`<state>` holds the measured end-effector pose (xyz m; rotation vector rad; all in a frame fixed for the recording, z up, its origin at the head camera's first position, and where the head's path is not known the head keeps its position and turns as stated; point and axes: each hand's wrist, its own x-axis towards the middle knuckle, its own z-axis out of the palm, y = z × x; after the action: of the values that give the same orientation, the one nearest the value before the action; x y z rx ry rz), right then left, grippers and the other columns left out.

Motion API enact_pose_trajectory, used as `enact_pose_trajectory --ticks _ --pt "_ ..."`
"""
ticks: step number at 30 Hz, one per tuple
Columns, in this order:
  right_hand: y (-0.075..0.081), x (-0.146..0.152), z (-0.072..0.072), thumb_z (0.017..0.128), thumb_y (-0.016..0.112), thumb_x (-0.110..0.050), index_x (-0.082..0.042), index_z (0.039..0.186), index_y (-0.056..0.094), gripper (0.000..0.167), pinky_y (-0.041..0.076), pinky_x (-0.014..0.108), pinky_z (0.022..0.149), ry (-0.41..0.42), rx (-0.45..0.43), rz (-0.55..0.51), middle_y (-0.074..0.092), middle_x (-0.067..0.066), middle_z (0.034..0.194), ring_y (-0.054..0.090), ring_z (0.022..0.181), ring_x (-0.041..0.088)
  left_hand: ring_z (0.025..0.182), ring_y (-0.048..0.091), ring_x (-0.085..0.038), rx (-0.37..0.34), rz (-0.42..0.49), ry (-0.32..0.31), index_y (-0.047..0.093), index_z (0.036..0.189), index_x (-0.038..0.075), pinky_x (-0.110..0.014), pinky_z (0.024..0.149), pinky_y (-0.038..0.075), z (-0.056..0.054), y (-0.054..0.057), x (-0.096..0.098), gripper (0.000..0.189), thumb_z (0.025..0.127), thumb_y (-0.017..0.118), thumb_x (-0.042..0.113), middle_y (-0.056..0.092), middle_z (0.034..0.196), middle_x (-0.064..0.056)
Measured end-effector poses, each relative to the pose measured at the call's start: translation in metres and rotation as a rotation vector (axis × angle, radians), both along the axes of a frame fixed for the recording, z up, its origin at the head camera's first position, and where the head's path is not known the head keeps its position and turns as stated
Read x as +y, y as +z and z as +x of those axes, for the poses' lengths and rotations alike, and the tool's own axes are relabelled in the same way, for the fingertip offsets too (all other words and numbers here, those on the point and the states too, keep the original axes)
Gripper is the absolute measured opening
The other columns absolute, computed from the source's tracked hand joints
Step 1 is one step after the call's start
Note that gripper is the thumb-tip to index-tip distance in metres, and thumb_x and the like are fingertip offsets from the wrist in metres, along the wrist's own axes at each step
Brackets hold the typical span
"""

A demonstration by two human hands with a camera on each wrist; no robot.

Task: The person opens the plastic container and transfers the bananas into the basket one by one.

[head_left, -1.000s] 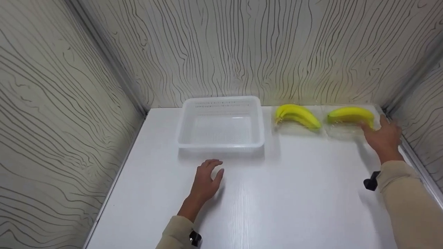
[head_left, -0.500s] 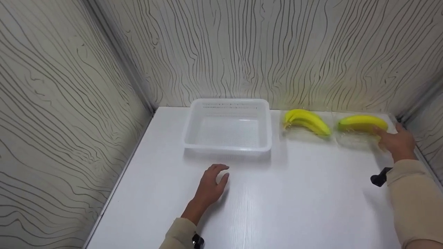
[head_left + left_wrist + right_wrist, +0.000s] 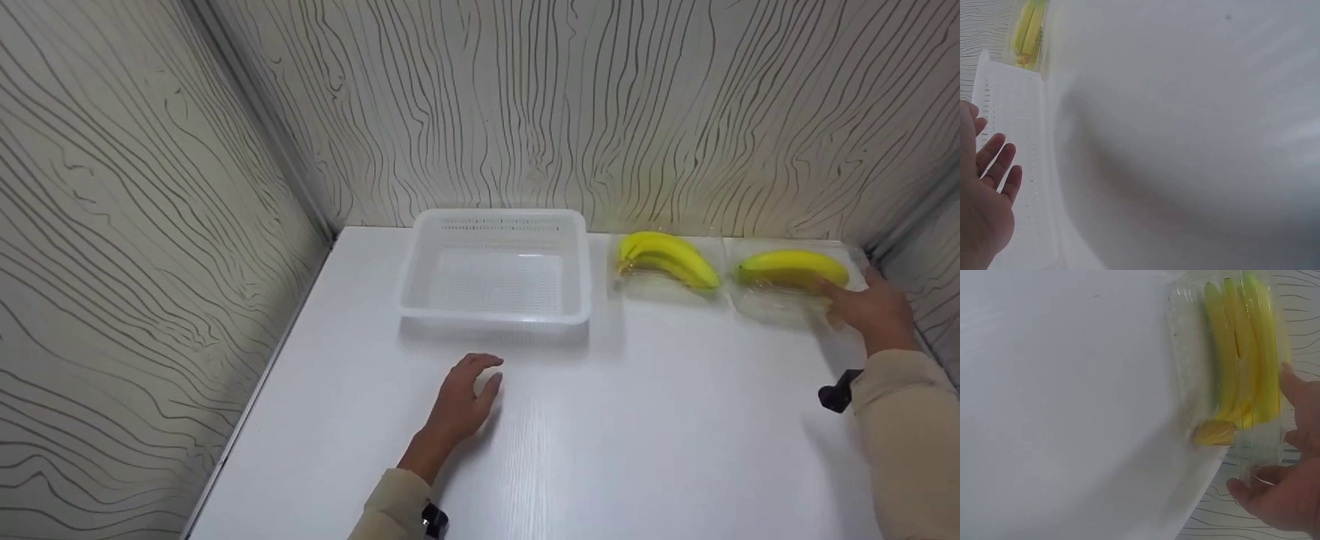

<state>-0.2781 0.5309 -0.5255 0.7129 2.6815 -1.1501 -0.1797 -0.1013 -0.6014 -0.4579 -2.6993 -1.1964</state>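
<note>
My right hand [image 3: 877, 307] grips the right end of a clear plastic box [image 3: 1185, 354], thumb on the near side and fingers round the far side. Inside that box lies a bunch of bananas [image 3: 791, 268], stem end toward the hand. Directly to its left stands a similar clear box [image 3: 626, 289] with another bunch of yellow bananas [image 3: 667, 259]. My left hand [image 3: 461, 401] holds nothing; its fingers are loosely bent over the table in front of a white basket [image 3: 495, 319]. In the left wrist view the fingers [image 3: 999, 166] overlap the basket.
The white perforated basket stands at the back wall [image 3: 525, 112], left of the boxes. A side wall [image 3: 112, 225] borders the white table [image 3: 600, 427] on the left, another on the right close to my right hand. Small black devices sit on both wrists.
My right hand and the right banana box have shifted slightly right and toward me. The left hand keeps its relaxed pose. The head view has also turned a little.
</note>
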Motion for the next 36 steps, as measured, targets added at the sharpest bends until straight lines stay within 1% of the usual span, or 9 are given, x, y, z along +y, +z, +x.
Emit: enact_pose_trajectory --ticks 5,9,13,18,22,25,29,33,36 --pt "0.001 -0.007 0.014 0.097 0.043 -0.081 -0.004 0.166 -0.012 0.117 0.013 0.076 0.128 -0.019 -0.019 0.127 -0.007 0.04 0.169 0.0 0.158 0.064 0.13 0.067 -0.02 -0.014 0.008 -0.005 0.07 0.134 0.015 -0.046 0.112 0.054 0.001 -0.003 0.002 0.028 0.11 0.06 0.025 0.072 0.132 0.003" --pt "0.004 -0.01 0.025 0.096 0.041 -0.083 -0.007 0.166 -0.014 0.117 0.016 0.076 0.127 -0.038 -0.064 0.168 -0.006 0.041 0.169 0.003 0.158 0.064 0.13 0.068 -0.019 -0.018 0.011 -0.003 0.07 0.133 0.015 -0.046 0.112 0.055 0.001 -0.006 0.004 0.027 0.11 0.059 0.025 0.073 0.131 0.004" --pt "0.007 -0.009 0.034 0.097 0.039 -0.085 -0.002 0.165 -0.012 0.119 0.019 0.078 0.124 -0.012 -0.099 0.215 -0.004 0.043 0.168 0.007 0.155 0.067 0.13 0.068 -0.019 -0.025 0.029 -0.006 0.071 0.133 0.015 -0.046 0.113 0.055 0.001 -0.007 0.005 0.027 0.11 0.059 0.026 0.073 0.131 0.004" --pt "0.008 -0.009 0.042 0.097 0.039 -0.084 0.005 0.164 -0.01 0.122 0.022 0.08 0.121 0.032 -0.099 0.249 -0.001 0.046 0.166 0.01 0.152 0.07 0.13 0.068 -0.019 -0.025 0.068 -0.028 0.071 0.132 0.013 -0.045 0.113 0.055 -0.001 -0.007 0.005 0.027 0.111 0.059 0.025 0.073 0.13 0.003" --pt "0.008 -0.012 0.049 0.098 0.04 -0.082 0.007 0.163 -0.013 0.122 0.023 0.08 0.12 0.037 -0.107 0.255 -0.002 0.046 0.165 0.01 0.151 0.071 0.128 0.069 -0.019 -0.009 0.069 -0.049 0.071 0.132 0.012 -0.044 0.111 0.056 -0.002 -0.008 0.005 0.028 0.111 0.058 0.024 0.073 0.13 0.002" --pt "0.009 -0.018 0.057 0.097 0.042 -0.082 0.005 0.163 -0.015 0.123 0.021 0.08 0.121 0.019 -0.124 0.24 -0.006 0.043 0.167 0.007 0.153 0.069 0.125 0.07 -0.018 0.0 0.052 -0.044 0.071 0.132 0.012 -0.042 0.11 0.057 0.0 -0.01 0.004 0.027 0.111 0.058 0.025 0.074 0.129 0.002" --pt "0.009 -0.025 0.07 0.098 0.042 -0.083 0.007 0.162 -0.015 0.123 0.021 0.081 0.12 0.025 -0.135 0.24 -0.006 0.044 0.166 0.007 0.152 0.07 0.123 0.07 -0.019 -0.016 0.052 -0.033 0.071 0.131 0.012 -0.044 0.108 0.057 0.003 -0.012 0.003 0.027 0.111 0.059 0.023 0.074 0.127 0.0" --pt "0.007 -0.03 0.082 0.097 0.043 -0.083 0.009 0.162 -0.012 0.125 0.027 0.081 0.117 0.044 -0.129 0.269 0.002 0.049 0.163 0.014 0.148 0.072 0.122 0.069 -0.019 -0.055 0.075 -0.022 0.071 0.133 0.012 -0.045 0.108 0.057 0.004 -0.012 0.0 0.027 0.11 0.059 0.023 0.074 0.128 0.0" --pt "0.004 -0.033 0.088 0.098 0.044 -0.081 0.01 0.162 -0.007 0.123 0.033 0.081 0.112 0.067 -0.105 0.3 0.009 0.051 0.16 0.021 0.143 0.074 0.121 0.069 -0.018 -0.064 0.093 -0.016 0.071 0.133 0.012 -0.042 0.106 0.057 0.002 -0.013 -0.001 0.028 0.11 0.059 0.023 0.074 0.128 0.0"
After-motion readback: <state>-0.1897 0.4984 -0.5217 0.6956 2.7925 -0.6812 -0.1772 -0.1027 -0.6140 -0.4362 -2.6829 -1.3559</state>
